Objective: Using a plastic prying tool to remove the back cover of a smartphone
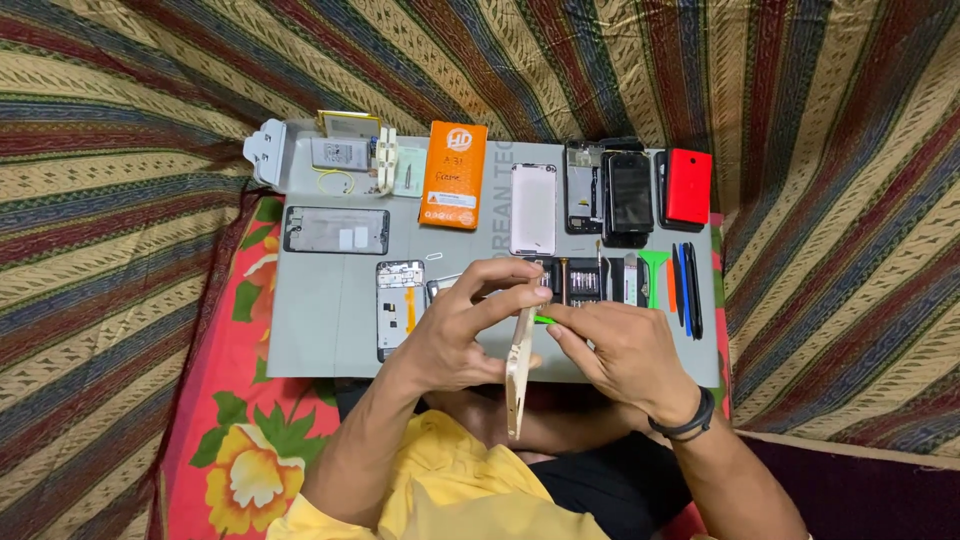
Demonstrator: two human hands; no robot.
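Note:
My left hand (462, 330) grips a gold-coloured phone (518, 370), held on edge over the front of the grey work mat (320, 320). The fingers wrap its upper end. My right hand (615, 352) pinches a small green pry pick (543, 320) and presses its tip against the phone's side near the top. A black band sits on my right wrist.
On the mat lie a phone frame (336, 230), an opened phone body (400, 305), an orange box (455, 175), a pale back cover (533, 208), dark phones (630, 195), a red phone (689, 185), a screwdriver bit set (583, 282) and pry tools (683, 287). Striped cloth surrounds everything.

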